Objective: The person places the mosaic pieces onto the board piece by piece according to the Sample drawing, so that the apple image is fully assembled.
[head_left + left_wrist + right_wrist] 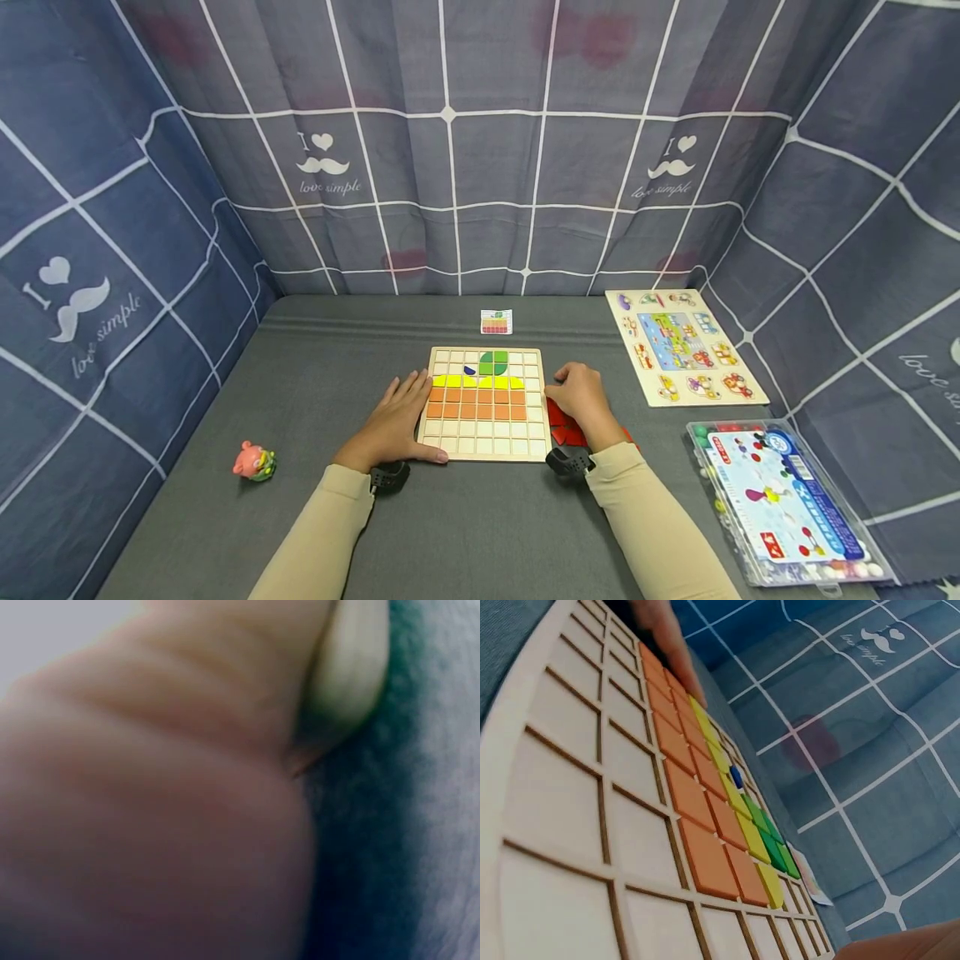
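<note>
A wooden grid board lies flat on the grey cloth, holding rows of orange tiles, a yellow row, green leaf-shaped tiles and a small dark blue tile. My left hand rests at the board's left edge, fingers extended, thumb by the lower left corner. Beside the right edge, my right hand has bent fingers above a group of red tiles. Its fingertips are hidden, so whether it pinches a tile does not show. Blurred skin fills most of the left wrist view.
A small picture card lies behind the board. At the back right is a picture puzzle board, with a clear box of colourful pieces in front of it. A pink toy figure stands far left. Checked curtains surround the table.
</note>
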`<action>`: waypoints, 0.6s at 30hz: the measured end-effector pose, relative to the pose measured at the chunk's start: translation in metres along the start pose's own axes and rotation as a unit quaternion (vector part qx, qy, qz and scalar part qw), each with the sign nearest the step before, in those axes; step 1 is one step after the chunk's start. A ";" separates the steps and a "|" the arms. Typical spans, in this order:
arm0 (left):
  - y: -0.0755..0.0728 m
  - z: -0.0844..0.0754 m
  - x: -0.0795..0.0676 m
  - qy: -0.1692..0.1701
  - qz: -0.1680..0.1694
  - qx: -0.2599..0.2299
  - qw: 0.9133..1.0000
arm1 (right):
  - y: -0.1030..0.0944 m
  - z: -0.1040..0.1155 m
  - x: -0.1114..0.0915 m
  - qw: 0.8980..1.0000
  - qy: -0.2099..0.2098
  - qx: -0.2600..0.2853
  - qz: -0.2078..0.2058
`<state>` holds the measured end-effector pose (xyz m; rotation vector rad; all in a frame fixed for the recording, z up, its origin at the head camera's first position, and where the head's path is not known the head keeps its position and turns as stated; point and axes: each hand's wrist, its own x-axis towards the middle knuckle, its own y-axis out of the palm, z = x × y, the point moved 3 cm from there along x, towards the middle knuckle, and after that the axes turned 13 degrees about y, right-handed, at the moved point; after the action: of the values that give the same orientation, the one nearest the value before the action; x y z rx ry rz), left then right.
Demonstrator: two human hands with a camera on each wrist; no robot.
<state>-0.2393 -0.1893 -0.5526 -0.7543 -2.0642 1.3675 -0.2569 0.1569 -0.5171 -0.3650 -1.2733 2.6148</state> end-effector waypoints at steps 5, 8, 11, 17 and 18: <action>0.000 0.000 0.000 -0.003 0.004 0.003 1.000 | 0.000 0.002 0.001 1.000 0.013 -0.002 0.018; 0.000 0.000 0.000 -0.004 0.009 0.005 1.000 | 0.001 0.002 0.001 1.000 0.017 0.000 0.024; 0.000 0.000 0.001 -0.003 0.010 0.005 1.000 | 0.001 0.000 0.001 1.000 0.021 0.001 0.020; 0.000 0.000 0.000 0.001 0.008 0.008 1.000 | 0.000 -0.002 0.000 1.000 0.005 0.002 -0.002; 0.000 0.000 0.000 -0.001 0.009 0.009 1.000 | 0.000 -0.002 0.000 1.000 -0.001 0.000 -0.004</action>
<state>-0.2394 -0.1892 -0.5527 -0.7670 -2.0479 1.3953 -0.2559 0.1581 -0.5184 -0.3563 -1.2714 2.6091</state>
